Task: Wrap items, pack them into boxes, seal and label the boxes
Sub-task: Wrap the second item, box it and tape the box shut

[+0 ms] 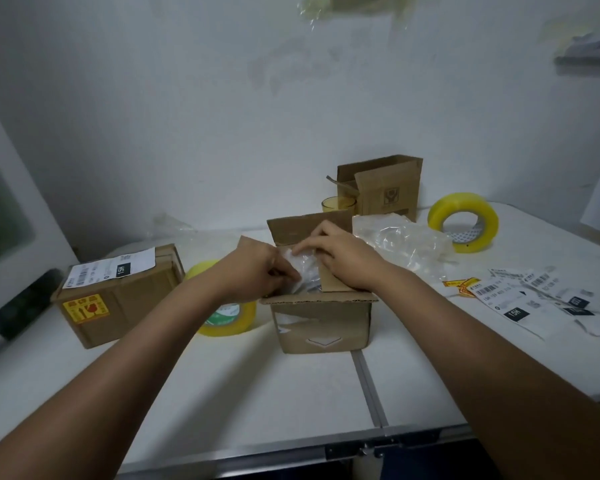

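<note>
Both forearms reach forward over the white tabletop (291,386), the left hand (257,268) and right hand (343,258) pinching a clear plastic-wrapped item (303,268) inside the open brown cardboard box (321,323) near the tabletop's centre.

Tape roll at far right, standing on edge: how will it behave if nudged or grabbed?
The tape roll stands on its rim, so a nudge would probably roll it or tip it flat. It looks thickly wound, likely stiff and fairly heavy. The glossy surface may be slippery; gripping through the core seems safer.

Brown boxes (321,323), yellow tape rolls (464,221), white table (257,393), barcoded labels (520,299).
</note>
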Motion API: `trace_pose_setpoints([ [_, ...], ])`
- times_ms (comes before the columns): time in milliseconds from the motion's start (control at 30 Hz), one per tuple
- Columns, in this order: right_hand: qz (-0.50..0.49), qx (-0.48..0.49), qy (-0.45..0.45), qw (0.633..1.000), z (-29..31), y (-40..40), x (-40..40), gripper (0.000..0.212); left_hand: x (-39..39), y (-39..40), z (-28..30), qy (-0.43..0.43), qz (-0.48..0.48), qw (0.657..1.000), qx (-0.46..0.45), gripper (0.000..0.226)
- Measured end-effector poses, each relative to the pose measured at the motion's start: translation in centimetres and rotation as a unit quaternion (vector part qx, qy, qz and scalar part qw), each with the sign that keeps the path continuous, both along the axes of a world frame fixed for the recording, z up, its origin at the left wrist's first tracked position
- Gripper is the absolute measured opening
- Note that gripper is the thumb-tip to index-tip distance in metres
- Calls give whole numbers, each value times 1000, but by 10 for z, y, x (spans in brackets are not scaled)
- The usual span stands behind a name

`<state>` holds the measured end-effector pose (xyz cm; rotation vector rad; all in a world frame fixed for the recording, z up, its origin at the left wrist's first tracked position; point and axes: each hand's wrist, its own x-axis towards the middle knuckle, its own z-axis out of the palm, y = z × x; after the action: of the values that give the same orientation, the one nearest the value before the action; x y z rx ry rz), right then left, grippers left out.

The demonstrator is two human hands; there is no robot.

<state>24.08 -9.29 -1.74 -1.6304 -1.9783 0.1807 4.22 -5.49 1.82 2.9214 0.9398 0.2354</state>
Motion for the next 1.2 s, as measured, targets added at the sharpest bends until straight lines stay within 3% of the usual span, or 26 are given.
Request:
trace_pose_setpoints([
  [133, -19, -36, -31, 999, 2, 4, -2, 42, -6, -10, 10, 49, -1, 998, -27, 30],
  [233, -31, -44, -19, 998, 1, 5, -2, 37, -19, -12, 16, -80, 47, 991, -99, 32],
  [300, -29, -43, -26, 998, 1, 4, -3, 40, -24, -7, 13, -154, 108, 981, -49, 36],
  [400, -21, -32, -56, 998, 1, 1, -4, 46, -25, -8, 9, -163, 177, 970, -20, 48],
  [533, -39, -3, -44, 998, -1, -3, -5, 58, -16, -21, 5, -283, 144, 942, -106, 44],
  [633, -59, -49, -93, 993, 0, -3, -5, 60, -7, -31, 3, -322, 114, 930, -139, 38],
  [800, -49, -72, -98, 991, 3, 1, -3, 45, -11, -41, 4, -177, 47, 968, -171, 27],
  [867, -57, -64, -52, 995, 3, 0, 0, 36, -17, -42, 8, -134, 52, 968, -205, 41],
  [967, -64, -41, 88, 993, 0, -6, 4, 29, -20, -45, 7, -39, 44, 973, -224, 75],
  [1033, -69, -16, 163, 984, -2, -8, 5, 33, -16, -49, 7, 41, 26, 980, -192, 92],
  [1100, -77, 16, 202, 976, -4, -7, 4, 36, -11, -53, 12, 86, 21, 983, -160, 91],
  [1200, -124, 8, 269, 955, -9, -4, 8, 63, -6, -56, 18, 132, 12, 982, -131, 92],
])
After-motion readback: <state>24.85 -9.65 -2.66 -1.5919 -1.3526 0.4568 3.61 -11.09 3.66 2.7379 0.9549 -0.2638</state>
